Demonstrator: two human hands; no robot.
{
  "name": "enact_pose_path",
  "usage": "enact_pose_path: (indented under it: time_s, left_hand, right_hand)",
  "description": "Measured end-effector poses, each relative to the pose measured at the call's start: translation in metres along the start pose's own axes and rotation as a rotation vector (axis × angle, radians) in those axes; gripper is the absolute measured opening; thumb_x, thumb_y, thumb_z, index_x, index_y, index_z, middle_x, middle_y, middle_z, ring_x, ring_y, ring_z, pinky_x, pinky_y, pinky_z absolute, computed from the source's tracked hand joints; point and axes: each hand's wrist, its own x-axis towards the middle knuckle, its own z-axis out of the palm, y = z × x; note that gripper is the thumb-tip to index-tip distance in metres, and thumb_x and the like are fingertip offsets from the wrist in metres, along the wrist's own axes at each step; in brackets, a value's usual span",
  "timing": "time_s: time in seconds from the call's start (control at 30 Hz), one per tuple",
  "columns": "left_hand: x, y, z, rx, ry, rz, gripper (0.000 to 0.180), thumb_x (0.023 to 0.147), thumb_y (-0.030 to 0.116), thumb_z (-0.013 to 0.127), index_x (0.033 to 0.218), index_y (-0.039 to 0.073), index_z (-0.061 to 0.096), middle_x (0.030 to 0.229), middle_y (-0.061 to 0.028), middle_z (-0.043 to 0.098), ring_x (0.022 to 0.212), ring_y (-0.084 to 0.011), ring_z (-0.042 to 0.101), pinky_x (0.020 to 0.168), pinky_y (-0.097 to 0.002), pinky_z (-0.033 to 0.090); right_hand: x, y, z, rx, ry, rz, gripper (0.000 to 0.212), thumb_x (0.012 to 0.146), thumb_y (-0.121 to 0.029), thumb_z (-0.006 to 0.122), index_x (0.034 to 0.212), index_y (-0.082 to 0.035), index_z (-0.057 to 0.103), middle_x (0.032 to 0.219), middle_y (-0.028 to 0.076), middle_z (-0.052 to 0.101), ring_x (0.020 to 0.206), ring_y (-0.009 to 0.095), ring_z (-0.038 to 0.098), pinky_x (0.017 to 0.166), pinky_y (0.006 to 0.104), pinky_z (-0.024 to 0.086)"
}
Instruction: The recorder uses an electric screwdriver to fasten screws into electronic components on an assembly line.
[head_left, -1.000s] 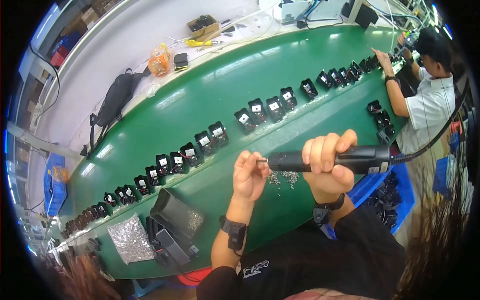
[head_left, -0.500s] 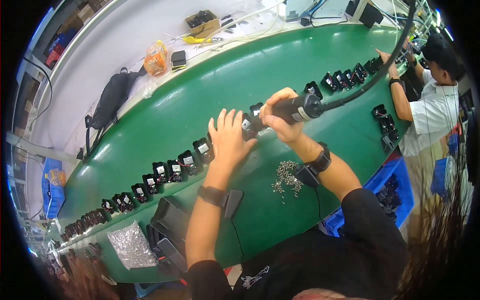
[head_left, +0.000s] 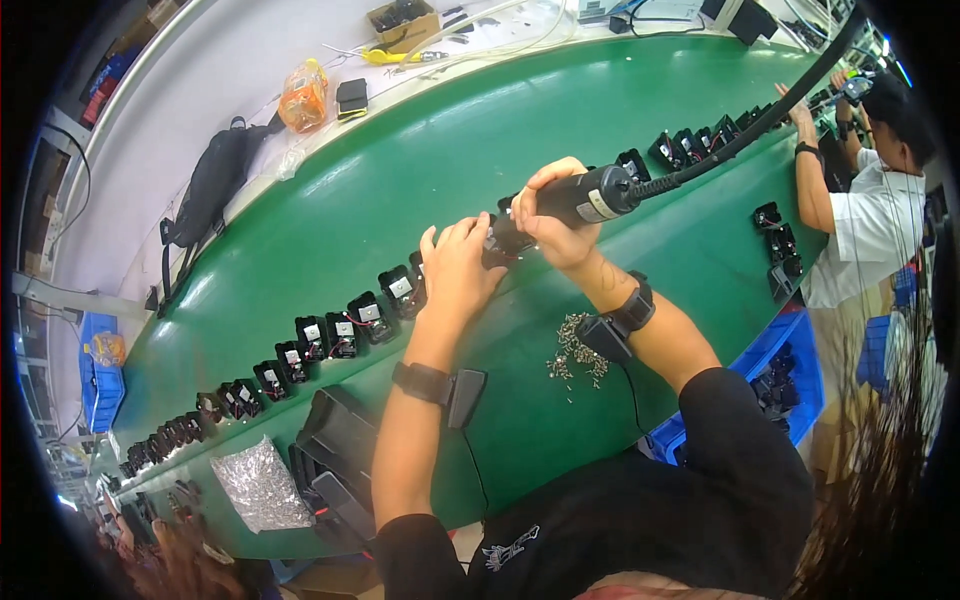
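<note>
Table: we see a long green table (head_left: 620, 110) that curves from the upper right corner down to the lower left, with a white ledge along its far edge.
Row of parts: a line of small black parts (head_left: 345, 335) runs along the length of the table, nearer our edge than the far one.
Co-worker: a person in a white shirt (head_left: 870, 235) stands at the right end of the table, hands on the row there.
Bag: a black bag (head_left: 215, 185) lies on the white ledge beyond the far edge.
Blue bin: a blue bin (head_left: 775, 375) sits below the near edge, at our right.
Electric screwdriver: the black electric screwdriver (head_left: 585, 197) lies almost level, its tip pointing left onto the black part (head_left: 500, 240) in the row, its cable leading off to the upper right.
Right hand: our right hand (head_left: 550, 215) has its grip wrapped tight around the screwdriver's barrel, directly above the part.
Left hand: our left hand (head_left: 458, 268) rests with fingers spread, touching the part from its left side; its grip is not closed around it.
Screws: a loose pile of small screws (head_left: 575, 350) lies near our edge, under the right wrist.
</note>
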Motion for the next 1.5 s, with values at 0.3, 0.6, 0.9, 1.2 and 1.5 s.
enact_pose_path:
  time_s: [0.3, 0.6, 0.9, 1.2, 1.5]
  left_hand:
    - [0.003, -0.009, 0.005, -0.053, 0.018, 0.023, 0.074, 0.063, 0.025, 0.083, 0.130, 0.007, 0.057, 0.121, -0.0105, 0.061, 0.112, -0.0251, 0.058, 0.109, -0.0509, 0.029]
    - [0.001, -0.021, 0.019, -0.097, 0.136, 0.081, 0.060, 0.060, 0.027, 0.083, 0.115, 0.011, 0.064, 0.107, -0.0103, 0.066, 0.101, -0.0271, 0.061, 0.101, -0.0505, 0.036]
    - [-0.002, -0.014, 0.008, -0.093, 0.120, 0.094, 0.047, 0.059, 0.031, 0.084, 0.096, 0.009, 0.068, 0.101, -0.0093, 0.067, 0.102, -0.0269, 0.060, 0.104, -0.0524, 0.032]
    - [-0.005, 0.000, -0.003, 0.080, 0.137, 0.028, 0.073, 0.059, 0.037, 0.086, 0.122, 0.010, 0.061, 0.123, -0.0078, 0.063, 0.135, -0.0323, 0.039, 0.115, -0.0582, 0.014]
    - [-0.098, 0.090, 0.015, -0.262, 0.332, 0.093, 0.030, 0.077, 0.013, 0.073, 0.107, 0.009, 0.068, 0.097, -0.0097, 0.066, 0.094, -0.0280, 0.060, 0.083, -0.0380, 0.043]
  right_hand:
    - [-0.003, 0.008, 0.006, -0.016, -0.035, 0.055, 0.031, 0.076, 0.007, 0.061, 0.103, 0.002, 0.047, 0.075, 0.007, 0.059, 0.070, 0.012, 0.059, 0.066, 0.0273, 0.051]
    - [0.003, 0.025, 0.006, -0.455, -0.240, 0.063, 0.027, 0.079, 0.010, 0.062, 0.093, -0.004, 0.044, 0.079, 0.007, 0.058, 0.071, 0.013, 0.057, 0.069, 0.0285, 0.049]
    - [0.004, 0.015, 0.019, -0.357, -0.133, 0.071, 0.011, 0.071, -0.004, 0.068, 0.071, -0.003, 0.058, 0.065, 0.004, 0.056, 0.057, 0.013, 0.053, 0.054, 0.0294, 0.044]
    - [0.024, -0.085, 0.009, -0.229, 0.151, 0.242, 0.023, 0.070, 0.003, 0.068, 0.092, 0.004, 0.062, 0.066, 0.005, 0.060, 0.052, 0.012, 0.056, 0.051, 0.0260, 0.045]
    - [-0.030, -0.107, -0.072, -0.345, 0.293, 0.316, 0.022, 0.069, -0.001, 0.072, 0.088, 0.003, 0.061, 0.066, 0.005, 0.061, 0.052, 0.011, 0.056, 0.049, 0.0263, 0.045]
